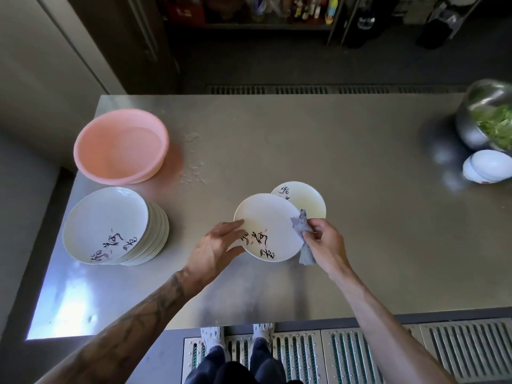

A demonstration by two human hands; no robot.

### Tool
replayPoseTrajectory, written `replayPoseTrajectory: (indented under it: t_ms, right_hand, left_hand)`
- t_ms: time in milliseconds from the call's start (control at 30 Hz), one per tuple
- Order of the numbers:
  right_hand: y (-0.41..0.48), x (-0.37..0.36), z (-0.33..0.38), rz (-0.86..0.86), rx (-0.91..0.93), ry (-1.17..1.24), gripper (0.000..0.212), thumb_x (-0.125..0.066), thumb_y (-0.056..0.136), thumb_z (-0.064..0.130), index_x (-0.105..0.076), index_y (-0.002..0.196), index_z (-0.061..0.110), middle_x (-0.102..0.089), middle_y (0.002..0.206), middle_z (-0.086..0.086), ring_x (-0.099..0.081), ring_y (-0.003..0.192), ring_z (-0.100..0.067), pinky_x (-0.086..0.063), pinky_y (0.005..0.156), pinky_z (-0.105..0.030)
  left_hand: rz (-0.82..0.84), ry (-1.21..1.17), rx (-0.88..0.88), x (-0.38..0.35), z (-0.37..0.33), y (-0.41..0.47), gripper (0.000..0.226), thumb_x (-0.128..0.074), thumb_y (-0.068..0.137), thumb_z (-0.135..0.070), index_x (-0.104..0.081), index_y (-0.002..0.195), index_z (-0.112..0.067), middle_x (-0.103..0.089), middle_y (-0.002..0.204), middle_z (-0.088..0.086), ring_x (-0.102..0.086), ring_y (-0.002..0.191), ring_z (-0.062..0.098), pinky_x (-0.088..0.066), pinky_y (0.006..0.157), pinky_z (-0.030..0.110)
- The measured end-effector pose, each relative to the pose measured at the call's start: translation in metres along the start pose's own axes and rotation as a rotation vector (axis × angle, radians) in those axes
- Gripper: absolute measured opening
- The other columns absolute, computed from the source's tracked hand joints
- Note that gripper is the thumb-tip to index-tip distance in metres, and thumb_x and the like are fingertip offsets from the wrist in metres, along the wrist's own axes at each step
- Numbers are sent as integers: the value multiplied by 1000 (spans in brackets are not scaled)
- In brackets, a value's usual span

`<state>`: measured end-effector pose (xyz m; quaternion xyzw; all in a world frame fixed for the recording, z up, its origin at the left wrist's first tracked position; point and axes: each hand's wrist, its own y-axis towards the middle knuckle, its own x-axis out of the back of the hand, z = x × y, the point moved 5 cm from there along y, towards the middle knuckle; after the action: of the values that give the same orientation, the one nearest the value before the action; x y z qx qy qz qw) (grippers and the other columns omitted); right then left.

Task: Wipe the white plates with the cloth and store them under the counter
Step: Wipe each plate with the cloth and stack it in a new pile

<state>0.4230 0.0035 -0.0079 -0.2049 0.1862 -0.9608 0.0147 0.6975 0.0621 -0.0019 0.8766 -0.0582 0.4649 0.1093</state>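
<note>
Two bare forearms reach in from the bottom edge, above dark trousers and pale patterned shoes (pixel 212 339) that stand on a slotted metal floor grating (pixel 360 353). The hands meet over the near middle of the brushed steel desk (pixel 332 148). The left hand (pixel 219 245) grips the left rim of a round white plate with black brush lettering (pixel 268 220), its fingers and thumb curled onto the edge, and the plate sits slightly tilted. The right hand (pixel 322 239) pinches a crumpled grey cloth (pixel 300 223) against the plate's right rim, with a tail of cloth hanging below the hand. Just behind and partly under this plate, a second white plate of the same pattern (pixel 307 200) lies flat on the desk.

Toward the left edge of the desk stands a leaning stack of matching white plates (pixel 110 217). Beyond it sits a round pink plastic basin (pixel 119 145), with water droplets on the steel to its right. At the far right are a shiny steel bowl of green leaves (pixel 487 117) and, in front of it, small white bowls (pixel 487 164).
</note>
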Motion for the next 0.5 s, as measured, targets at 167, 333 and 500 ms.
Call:
replayPoseTrajectory:
  t_ms: [167, 333, 500]
  right_hand:
    - [34, 22, -7, -50, -5, -105, 25, -63, 91, 4, -69, 104, 24, -73, 94, 10, -69, 86, -13, -48, 69, -12]
    - [73, 34, -17, -73, -36, -214, 25, -58, 90, 4, -67, 109, 18, -70, 94, 7, -65, 86, -16, -44, 65, -15]
    - [101, 40, -36, -101, -109, -292, 24, -56, 89, 7, -66, 108, 18, -71, 100, 4, -67, 93, -22, -53, 80, -33]
  left_hand:
    - [146, -198, 100, -40, 7, 35, 48, -66, 82, -64, -69, 117, -31, -44, 159, -3, -65, 120, 22, -56, 96, 38]
    - [172, -335, 167, -77, 10, 76, 37, -87, 79, -36, -75, 111, -23, -34, 163, -11, -56, 129, 9, -49, 103, 28]
    - [238, -338, 227, -103, 16, 105, 56, -82, 78, -42, -67, 127, -18, -31, 163, -6, -45, 141, 14, -41, 111, 28]
